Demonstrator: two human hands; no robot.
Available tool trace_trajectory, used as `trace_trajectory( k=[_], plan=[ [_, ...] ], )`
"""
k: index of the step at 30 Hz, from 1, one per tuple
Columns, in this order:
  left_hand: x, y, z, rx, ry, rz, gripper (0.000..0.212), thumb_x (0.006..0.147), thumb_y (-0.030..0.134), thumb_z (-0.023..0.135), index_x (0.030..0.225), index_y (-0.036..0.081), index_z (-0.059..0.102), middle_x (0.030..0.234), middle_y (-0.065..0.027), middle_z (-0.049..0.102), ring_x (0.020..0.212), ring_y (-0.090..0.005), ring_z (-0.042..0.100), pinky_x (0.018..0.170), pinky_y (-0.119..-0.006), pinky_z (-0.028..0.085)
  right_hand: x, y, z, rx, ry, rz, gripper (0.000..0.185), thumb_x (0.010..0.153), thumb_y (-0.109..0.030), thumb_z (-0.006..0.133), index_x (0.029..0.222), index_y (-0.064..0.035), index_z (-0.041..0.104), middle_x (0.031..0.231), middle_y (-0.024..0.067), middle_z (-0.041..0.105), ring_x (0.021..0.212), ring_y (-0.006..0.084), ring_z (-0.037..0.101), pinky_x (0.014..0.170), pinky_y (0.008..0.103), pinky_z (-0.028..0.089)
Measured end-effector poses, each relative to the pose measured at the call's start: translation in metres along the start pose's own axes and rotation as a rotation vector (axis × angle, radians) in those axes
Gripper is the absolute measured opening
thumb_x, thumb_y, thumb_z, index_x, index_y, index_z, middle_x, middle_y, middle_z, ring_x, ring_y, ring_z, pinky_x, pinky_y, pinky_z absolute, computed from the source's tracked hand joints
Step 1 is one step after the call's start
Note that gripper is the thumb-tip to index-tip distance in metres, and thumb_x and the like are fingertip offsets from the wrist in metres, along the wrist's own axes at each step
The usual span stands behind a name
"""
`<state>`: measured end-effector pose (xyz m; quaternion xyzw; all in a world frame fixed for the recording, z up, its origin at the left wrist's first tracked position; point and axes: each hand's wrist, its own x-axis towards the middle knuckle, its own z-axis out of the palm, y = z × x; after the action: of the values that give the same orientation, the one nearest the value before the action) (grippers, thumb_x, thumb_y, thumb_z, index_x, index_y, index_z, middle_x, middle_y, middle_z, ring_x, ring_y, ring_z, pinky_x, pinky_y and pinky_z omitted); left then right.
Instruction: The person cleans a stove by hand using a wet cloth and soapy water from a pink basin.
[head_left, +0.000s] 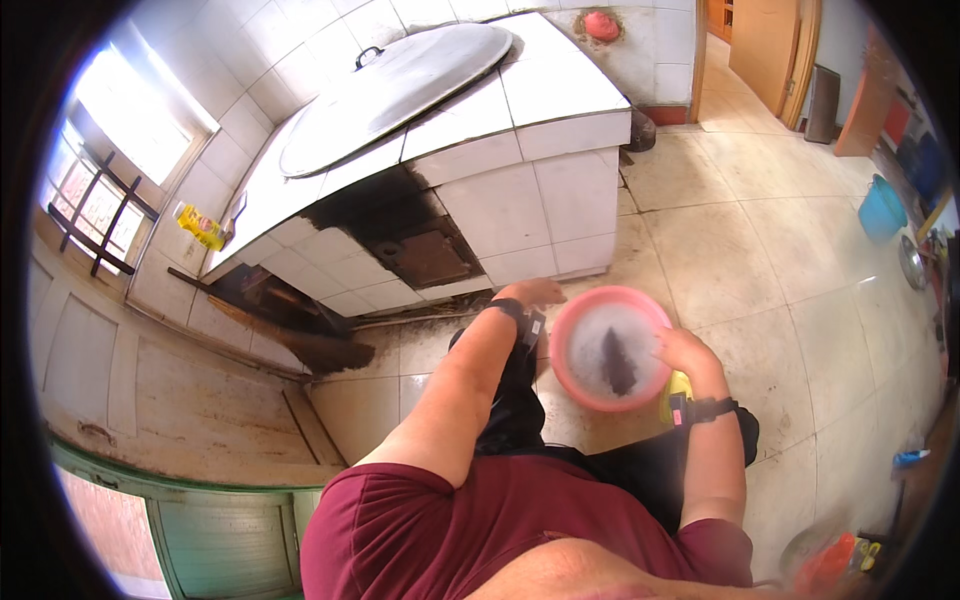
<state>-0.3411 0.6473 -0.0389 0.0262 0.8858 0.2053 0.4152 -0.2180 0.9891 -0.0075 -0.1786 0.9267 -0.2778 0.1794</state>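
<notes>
A round pink plastic basin (564, 367) stands on the tiled floor, holding water with white suds and a dark patch in the middle. My left hand (534, 292) is just left of the basin's rim, its fingers extended and nothing seen in them. On the right side, my right hand (686, 352) reaches over the rim, fingers at the inner edge of the suds; whether they grip the rim is not clear. Below that hand, a yellow object (667, 397) lies beside the basin, partly hidden by my wrist.
Ahead is a white-tiled stove (577, 187) with a large metal lid (397, 90) and a rusty firebox door (433, 255). A yellow bottle (201, 227) lies at its left end, above a broom (322, 352). A blue bucket (881, 208) stands at right, near an open doorway.
</notes>
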Motion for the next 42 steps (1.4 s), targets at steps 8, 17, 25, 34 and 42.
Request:
trace_trajectory(
  k=[8,17,25,34,42],
  plan=[
    [0.007,-0.028,0.001,-0.012,0.001,0.008,0.047,0.086,0.041,0.049,0.120,0.008,0.052,0.106,-0.0087,0.061,0.092,-0.0202,0.060,0.074,-0.037,0.048,0.017,0.013,0.021,-0.032,0.078,-0.028,0.036,0.080,-0.021,0.064,0.111,-0.0025,0.059,0.109,0.0203,0.061,0.099,0.0340,0.059,0.086,0.0386,0.048],
    [-0.007,-0.003,0.000,-0.027,0.026,0.002,0.029,0.083,0.034,0.051,0.092,0.007,0.057,0.080,-0.0008,0.057,0.070,-0.0143,0.051,0.059,-0.033,0.042,0.017,0.003,0.004,-0.101,0.011,0.093,0.036,0.080,-0.024,0.065,0.108,-0.0030,0.061,0.110,0.0187,0.061,0.102,0.0321,0.058,0.086,0.0389,0.047],
    [0.000,-0.014,0.004,-0.101,-0.013,-0.020,0.037,0.084,0.040,0.055,0.109,0.014,0.055,0.093,-0.0039,0.059,0.082,-0.0142,0.055,0.062,-0.031,0.046,0.031,0.008,0.019,-0.153,-0.004,0.090,0.039,0.079,-0.030,0.064,0.111,-0.0066,0.062,0.113,0.0156,0.061,0.105,0.0313,0.057,0.090,0.0407,0.045],
    [0.017,-0.026,0.006,-0.140,-0.063,0.003,0.043,0.083,0.040,0.057,0.116,0.013,0.053,0.103,-0.0054,0.057,0.086,-0.0170,0.056,0.062,-0.032,0.046,0.015,-0.015,0.004,-0.085,-0.060,0.124,0.047,0.082,-0.028,0.064,0.122,-0.0051,0.055,0.122,0.0184,0.056,0.113,0.0307,0.054,0.094,0.0377,0.043],
    [0.013,-0.016,0.005,-0.079,-0.028,0.043,0.043,0.084,0.041,0.056,0.116,0.011,0.054,0.102,-0.0063,0.058,0.086,-0.0179,0.058,0.061,-0.031,0.047,0.024,-0.007,0.008,-0.135,-0.103,0.143,0.043,0.083,-0.028,0.063,0.119,-0.0061,0.057,0.120,0.0183,0.057,0.112,0.0310,0.054,0.093,0.0381,0.044]
  ],
)
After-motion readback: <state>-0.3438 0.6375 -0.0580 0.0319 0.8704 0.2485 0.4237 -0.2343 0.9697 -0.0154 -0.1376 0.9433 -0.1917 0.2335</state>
